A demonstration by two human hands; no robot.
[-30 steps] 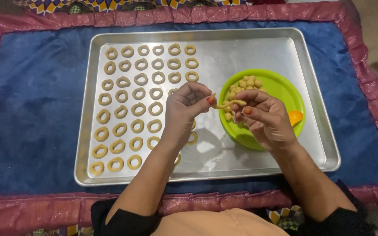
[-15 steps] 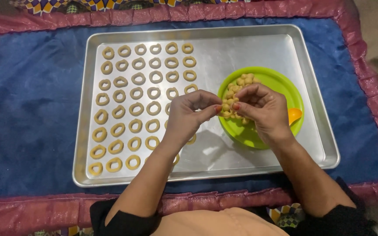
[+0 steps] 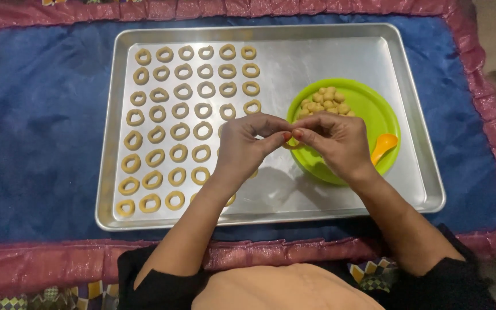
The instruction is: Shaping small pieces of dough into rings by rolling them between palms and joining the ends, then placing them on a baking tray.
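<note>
Both hands meet above the metal tray (image 3: pixel 340 51), just left of the green bowl (image 3: pixel 374 109); the left hand (image 3: pixel 242 150) and right hand (image 3: pixel 337 143) pinch a small strip of dough (image 3: pixel 290 144) between thumb and fingertips, narrowly closed on it, though most of the piece is hidden. It looks soft, light and easily squashed; best held lightly at its two ends. Dough balls (image 3: pixel 324 101) sit heaped in the bowl beside an orange spoon (image 3: pixel 383 146); rows of dough rings (image 3: pixel 182 109) fill the tray's left half, some lying close under the left wrist; a blue mat (image 3: pixel 35 126) lies beneath.
</note>
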